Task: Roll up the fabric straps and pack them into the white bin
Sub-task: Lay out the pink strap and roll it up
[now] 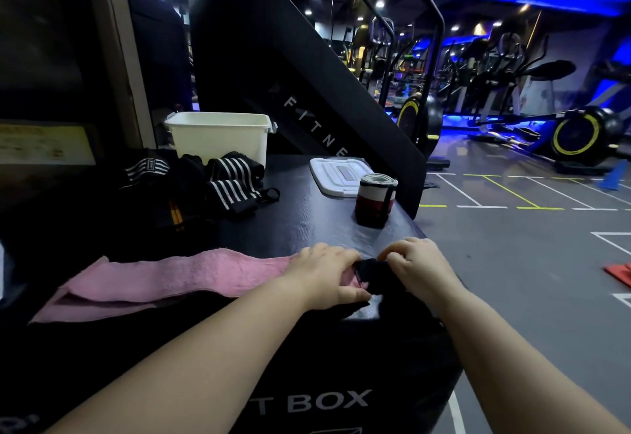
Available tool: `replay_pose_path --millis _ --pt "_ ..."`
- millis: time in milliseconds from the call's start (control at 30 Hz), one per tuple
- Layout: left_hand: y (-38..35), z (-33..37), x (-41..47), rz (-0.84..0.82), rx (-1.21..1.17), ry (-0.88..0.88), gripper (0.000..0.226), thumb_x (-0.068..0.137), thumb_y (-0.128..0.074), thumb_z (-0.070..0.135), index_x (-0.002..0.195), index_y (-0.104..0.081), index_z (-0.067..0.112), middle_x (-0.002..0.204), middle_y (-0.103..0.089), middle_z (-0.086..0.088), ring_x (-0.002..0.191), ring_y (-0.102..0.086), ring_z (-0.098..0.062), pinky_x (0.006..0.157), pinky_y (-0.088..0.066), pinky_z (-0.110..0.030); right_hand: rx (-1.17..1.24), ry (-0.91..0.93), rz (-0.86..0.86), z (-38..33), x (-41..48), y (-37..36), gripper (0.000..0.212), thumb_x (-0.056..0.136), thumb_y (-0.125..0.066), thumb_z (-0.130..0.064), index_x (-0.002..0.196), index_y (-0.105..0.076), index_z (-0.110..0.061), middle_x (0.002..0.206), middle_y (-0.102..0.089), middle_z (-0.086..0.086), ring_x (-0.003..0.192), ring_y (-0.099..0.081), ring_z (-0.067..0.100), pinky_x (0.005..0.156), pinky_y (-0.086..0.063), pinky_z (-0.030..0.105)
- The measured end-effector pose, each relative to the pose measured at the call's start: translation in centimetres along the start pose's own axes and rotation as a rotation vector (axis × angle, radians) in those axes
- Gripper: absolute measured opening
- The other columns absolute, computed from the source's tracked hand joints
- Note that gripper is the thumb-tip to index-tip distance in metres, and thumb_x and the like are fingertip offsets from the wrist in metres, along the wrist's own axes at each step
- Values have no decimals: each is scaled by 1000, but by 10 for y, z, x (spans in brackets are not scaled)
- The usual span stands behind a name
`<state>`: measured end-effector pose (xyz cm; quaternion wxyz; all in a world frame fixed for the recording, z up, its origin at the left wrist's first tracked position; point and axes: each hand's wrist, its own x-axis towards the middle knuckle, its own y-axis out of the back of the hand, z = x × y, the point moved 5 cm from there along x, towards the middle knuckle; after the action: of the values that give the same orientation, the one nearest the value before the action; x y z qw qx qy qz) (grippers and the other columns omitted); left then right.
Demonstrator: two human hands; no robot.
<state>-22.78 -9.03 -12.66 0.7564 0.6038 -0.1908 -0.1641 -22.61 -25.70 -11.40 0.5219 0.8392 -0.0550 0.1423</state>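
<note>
- At the near right corner of the black plyo box [307, 222], both hands meet over one end of a pink strap [164, 280].
- The pink strap lies flat along the box's front edge and runs out to the left, with its far left end folded loosely.
- Its right end meets a black fabric piece [372, 268] that sits bunched between the two hands.
- The left hand [327, 276] covers the pink strap's right end, fingers curled over the top and thumb tucked against the near edge, gripping it.
- The right hand [418, 268] has its fingers bent down, pinching the black fabric piece from the right.
- A rolled strap [375, 199], banded white, red and black, stands upright behind the hands near the box's right edge.
- Just behind the rolled strap lies a flat white lid [341, 174].
- The white bin [222, 143] stands open at the back of the box, well apart from the hands; its inside is not visible.
- A heap of black straps with white stripes [225, 181] lies unrolled in front of the bin, touching its front wall.
- A black stair-climber machine [273, 58] rises behind the box.
- Exercise bikes [580, 133] stand on the grey floor to the right.
</note>
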Motion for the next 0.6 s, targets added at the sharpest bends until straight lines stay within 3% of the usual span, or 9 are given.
replay_pose_path --millis 67,167,333,467,600 --pt "-2 -2 1 5 -3 -8 64 81 -58 66 135 -43 36 134 -50 6 124 -40 -23 101 -34 -41 -17 -50 -17 -2 -2 -8 26 83 -58 -51 84 -71 -29 92 -61 0 93 -57 20 81 -40 28" --pt "-5 -5 2 16 -23 22 69 79 -59 67 136 -42 33 131 -52 2 125 -41 -23 102 -34 -40 -13 -117 -47 1 -2 -21 31 76 -68 -61 87 -58 -34 94 -49 -5 94 -55 16 78 -40 28" --pt "-12 -10 3 21 -45 39 84 79 -59 67 146 -26 27 135 -48 -5 131 -38 -25 107 -29 -39 -6 -125 -69 4 5 -26 48 72 -65 -68 105 -68 -34 102 -56 -8 102 -58 13 87 -46 28" --pt "-16 -14 7 3 -70 31 93 75 -53 76 148 -17 32 141 -47 -2 132 -39 -24 109 -28 -41 22 -113 -78 3 9 -31 62 56 -47 -84 84 -75 -36 86 -64 -10 98 -59 16 82 -48 29" --pt "-12 -11 4 -5 -53 44 102 71 -58 78 150 -15 30 144 -45 -4 135 -36 -24 112 -27 -41 48 -101 -66 1 14 -28 35 63 -66 -69 69 -64 -36 86 -62 -9 98 -56 19 78 -39 27"
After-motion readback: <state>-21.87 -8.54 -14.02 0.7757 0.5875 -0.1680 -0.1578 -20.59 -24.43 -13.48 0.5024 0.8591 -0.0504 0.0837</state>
